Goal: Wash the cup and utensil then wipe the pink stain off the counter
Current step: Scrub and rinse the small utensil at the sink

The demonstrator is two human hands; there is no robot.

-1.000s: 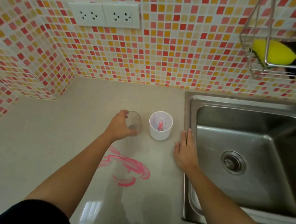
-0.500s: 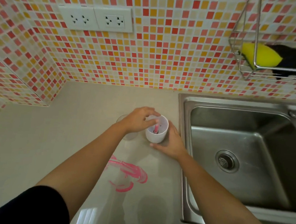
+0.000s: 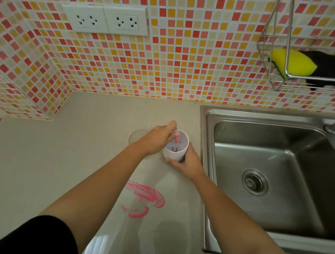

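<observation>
The left hand (image 3: 158, 140) reaches in from the lower left of the frame, and its fingertips pinch the top of the pink utensil (image 3: 175, 136) at the rim of the white cup (image 3: 177, 154). The right hand (image 3: 188, 164) comes from the lower right and wraps the cup's near right side, thumb along its base. The cup stands upright on the counter (image 3: 83, 161), just right of frame centre and near the left rim of the sink (image 3: 206, 140).

The cup is plain white and round, open at the top, with pale pinkish marks on its inner wall and a small dark spot at the bottom. The utensil shows only as a short pink piece under the fingers; what kind it is cannot be told.

Just left of the cup, partly hidden by the left hand, stands a clear glass (image 3: 136, 137). Below the hands, the pink stain (image 3: 147, 196) lies smeared in curved strokes on the counter. A yellow sponge (image 3: 298, 62) lies in a wire rack (image 3: 263, 60) at the upper right.

A second ago the left hand held the clear glass and the right hand lay flat on the counter beside the sink; the utensil stood untouched in the cup. Both hands have since moved to the cup, and the glass is where it was.
</observation>
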